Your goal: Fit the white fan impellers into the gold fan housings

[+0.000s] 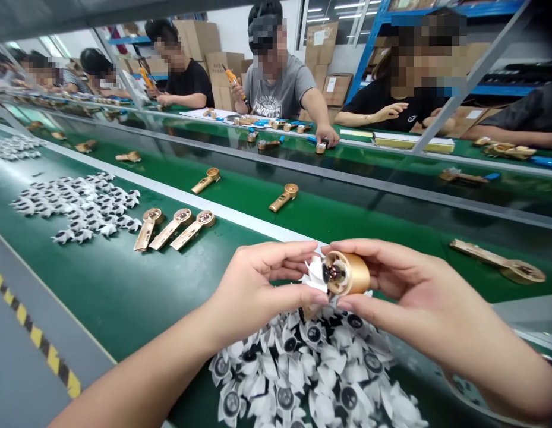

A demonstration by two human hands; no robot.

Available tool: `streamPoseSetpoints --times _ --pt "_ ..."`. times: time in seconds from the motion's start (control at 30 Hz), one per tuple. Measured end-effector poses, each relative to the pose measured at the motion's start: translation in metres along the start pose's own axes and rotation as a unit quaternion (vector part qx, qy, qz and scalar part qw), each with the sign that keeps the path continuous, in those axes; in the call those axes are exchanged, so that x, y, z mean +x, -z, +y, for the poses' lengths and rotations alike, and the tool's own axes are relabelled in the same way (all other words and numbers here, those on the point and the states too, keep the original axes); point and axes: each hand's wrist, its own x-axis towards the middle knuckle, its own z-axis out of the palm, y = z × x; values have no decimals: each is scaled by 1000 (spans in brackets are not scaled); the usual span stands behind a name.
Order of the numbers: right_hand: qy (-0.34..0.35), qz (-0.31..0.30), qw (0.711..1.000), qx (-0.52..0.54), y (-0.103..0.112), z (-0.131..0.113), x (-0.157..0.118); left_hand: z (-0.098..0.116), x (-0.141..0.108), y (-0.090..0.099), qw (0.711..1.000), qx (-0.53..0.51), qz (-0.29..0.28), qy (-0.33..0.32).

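Between thumb and fingers, my left hand (276, 276) holds a white fan blade (315, 273) with a dark hub. The blade is at the open face of a gold fan housing (356, 274), whose inside shows a coppery motor. My right hand (400, 279) grips that housing from the right side. Whether blade and motor touch cannot be made out. Beneath both hands lies a heap of white fan blades (314, 334) with dark hubs.
Three gold fan bodies (182, 229) lie left of my hands, beside spread-out white blades (79, 199). Beyond a pale rail, more gold bodies (284, 197) rest on the green belt (240, 205). Across it, several people sit working; one person's hand (327, 135) touches a part.
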Motion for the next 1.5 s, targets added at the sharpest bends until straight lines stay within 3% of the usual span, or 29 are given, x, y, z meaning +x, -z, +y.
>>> streamPoseSetpoints --times 0.2,0.3,0.4,0.53,0.63,0.73,0.77,0.83,0.9,1.0,1.13,1.3,1.4,1.5 --pt "71 -2 987 -143 6 2 0 0 3 3 978 149 -1 -144" --pt "149 -6 960 -235 7 5 -2 0 5 5 957 206 -12 -202" --pt "227 -7 925 -306 5 8 -10 0 4 5 949 225 -23 -219" --pt "282 0 877 -389 -2 7 -23 -2 1 -1 971 185 -47 -143" --pt "286 -18 880 -378 -2 2 -19 -5 3 0 996 81 -44 -8" --pt "210 54 907 -360 16 8 2 -2 11 17 992 86 -20 87" --pt "145 105 910 -374 27 15 11 1 14 26 983 149 -24 100" --pt "-37 181 889 -419 54 36 30 7 18 43 939 315 -83 113" --pt "-202 168 853 -451 82 61 45 11 21 56 882 418 -171 135" --pt "-275 125 836 -459 112 85 47 6 23 61 826 485 -233 165" --pt "-229 73 856 -458 120 78 9 -12 30 58 812 500 -227 199" --pt "-63 -83 913 -395 111 68 -66 -31 35 57 835 478 -207 178" --pt "-16 -104 915 -389 109 80 -99 -34 32 51 833 511 -170 124" --pt "10 -131 909 -395 106 88 -111 -36 30 44 820 528 -170 140"
